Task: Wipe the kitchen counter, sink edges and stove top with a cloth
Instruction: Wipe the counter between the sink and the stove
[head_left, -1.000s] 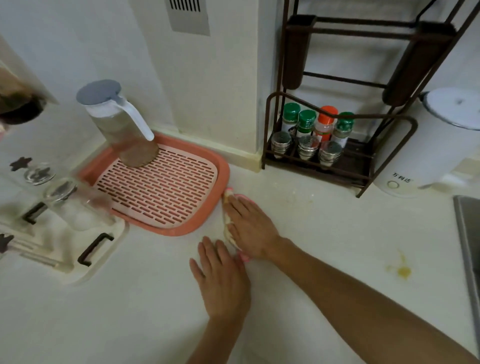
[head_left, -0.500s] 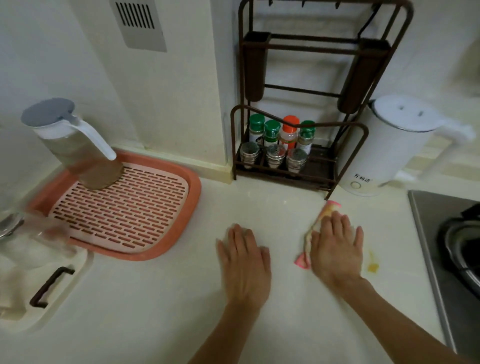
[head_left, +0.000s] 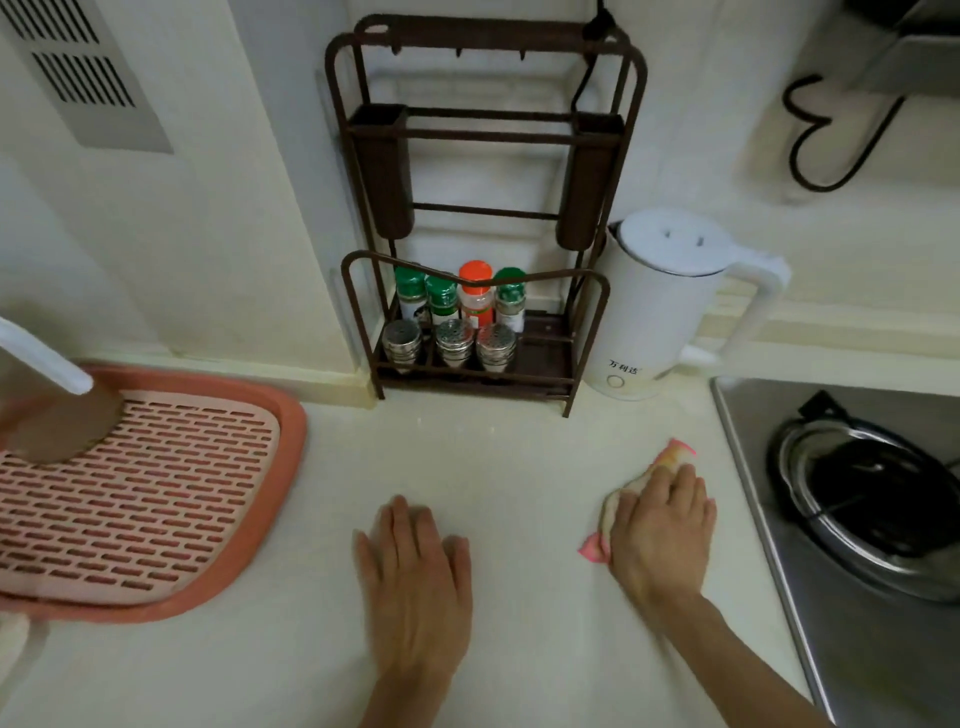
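Observation:
My right hand (head_left: 662, 535) presses flat on a pink and cream cloth (head_left: 675, 451) on the pale counter (head_left: 519, 467), close to the steel stove top (head_left: 748, 415) at the right. Most of the cloth is hidden under the palm; a tip shows ahead of the fingers and a corner at the left. My left hand (head_left: 415, 566) lies flat on the bare counter, fingers together, holding nothing. A black burner with a metal ring (head_left: 862, 493) sits on the stove top.
A dark metal spice rack (head_left: 467, 322) with several jars stands against the wall. A white electric kettle (head_left: 665, 306) is beside it, near the stove's back corner. A pink draining tray (head_left: 156, 493) with a jug (head_left: 47, 405) on it fills the left.
My right hand slid the cloth rightward across the counter, from the pink tray to beside the stove, over the yellow stain. The view swung right. My left hand stayed flat on the counter.

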